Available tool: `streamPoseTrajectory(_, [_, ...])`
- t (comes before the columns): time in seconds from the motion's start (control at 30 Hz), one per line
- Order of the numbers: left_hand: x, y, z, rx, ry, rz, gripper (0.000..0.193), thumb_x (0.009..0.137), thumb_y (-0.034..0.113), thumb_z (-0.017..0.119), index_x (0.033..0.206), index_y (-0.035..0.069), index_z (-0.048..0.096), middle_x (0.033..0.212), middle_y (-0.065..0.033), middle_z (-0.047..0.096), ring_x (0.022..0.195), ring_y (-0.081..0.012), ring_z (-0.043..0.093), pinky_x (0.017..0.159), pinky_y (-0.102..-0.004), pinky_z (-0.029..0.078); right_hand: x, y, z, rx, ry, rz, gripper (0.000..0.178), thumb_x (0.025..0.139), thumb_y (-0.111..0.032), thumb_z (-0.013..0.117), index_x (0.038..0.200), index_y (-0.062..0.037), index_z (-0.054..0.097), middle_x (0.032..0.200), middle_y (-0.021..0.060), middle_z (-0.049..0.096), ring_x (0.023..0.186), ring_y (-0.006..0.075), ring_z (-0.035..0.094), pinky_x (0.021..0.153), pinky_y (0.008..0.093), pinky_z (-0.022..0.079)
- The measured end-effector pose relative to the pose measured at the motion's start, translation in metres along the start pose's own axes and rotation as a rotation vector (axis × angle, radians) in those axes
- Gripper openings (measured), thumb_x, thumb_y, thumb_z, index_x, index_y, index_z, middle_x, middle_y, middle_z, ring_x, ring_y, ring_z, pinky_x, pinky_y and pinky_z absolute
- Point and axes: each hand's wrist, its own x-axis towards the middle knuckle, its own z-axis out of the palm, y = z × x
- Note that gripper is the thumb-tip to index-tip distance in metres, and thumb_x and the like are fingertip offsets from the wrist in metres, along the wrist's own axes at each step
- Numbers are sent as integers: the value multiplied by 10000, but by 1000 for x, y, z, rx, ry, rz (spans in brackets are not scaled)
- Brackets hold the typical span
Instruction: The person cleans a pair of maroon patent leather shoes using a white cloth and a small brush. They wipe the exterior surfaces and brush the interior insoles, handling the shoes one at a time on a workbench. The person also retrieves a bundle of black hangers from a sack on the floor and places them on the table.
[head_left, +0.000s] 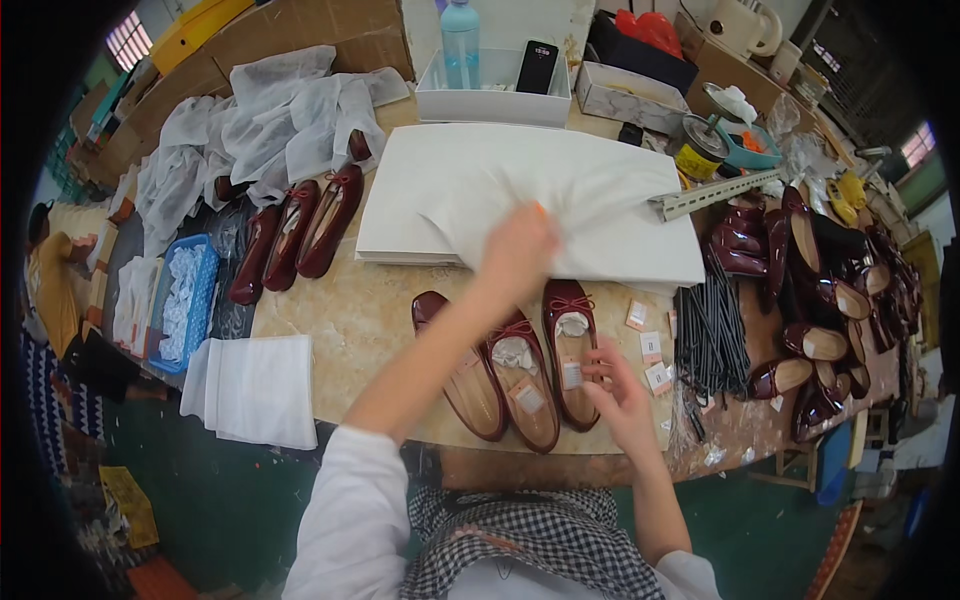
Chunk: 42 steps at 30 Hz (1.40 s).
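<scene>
- Left hand pinching the top sheet of white tissue paper, centre frame.
- Right hand fingering a small tag at the rightmost burgundy shoe, lower centre.
- Likely wrapping; lifting one sheet cleanly needed.

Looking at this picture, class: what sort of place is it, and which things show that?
Probably a shoe workshop's finishing or packing bench. A heap of dark red shoes lies on the worktable, a stack of white tissue sheets sits beside them, and the right hand touches a small tag in a shoe.
</scene>
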Motion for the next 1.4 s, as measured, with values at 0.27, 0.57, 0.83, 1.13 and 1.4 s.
streamPoseTrajectory(0.27, [-119,94,-90,-504,188,172,94,734,130,671,785,52,656,1137,-153,603,1134,-317,522,932,-417,426,-16,-42,46,740,-86,714,526,944,-235,531,1391,-16,359,1301,114,514,1157,227,534,957,329,465])
streamPoseTrajectory(0.57, [-165,34,-76,-1140,291,-820,433,900,106,478,1327,60,422,1151,-116,600,1056,-224,581,864,-337,471,15,-61,99,-644,-580,-671,825,669,-28,723,1407,-37,354,1457,209,327,1339,369,345,1072,407,340])
streamPoseTrajectory(0.83, [-201,53,-51,167,-229,-273,548,880,481,500,1060,-15,647,1133,-181,606,1179,-328,495,1072,-534,238,75,-6,122,-343,-372,-222,213,751,-42,606,944,-66,693,876,41,616,847,181,618,722,315,505])
streamPoseTrajectory(1.13, [-218,72,-41,213,-276,-230,524,801,444,604,1035,-20,667,1106,-187,612,1129,-295,523,1044,-542,266,86,5,161,-982,-483,-568,471,651,-161,731,1087,-21,620,906,141,537,905,293,555,788,406,453])
streamPoseTrajectory(1.4, [-201,76,-52,262,-433,-238,521,803,446,613,1034,-18,669,1141,-197,603,1125,-316,521,1042,-501,291,127,23,159,-1010,-335,-429,525,675,-273,769,1130,-63,610,974,135,590,943,332,566,828,414,435])
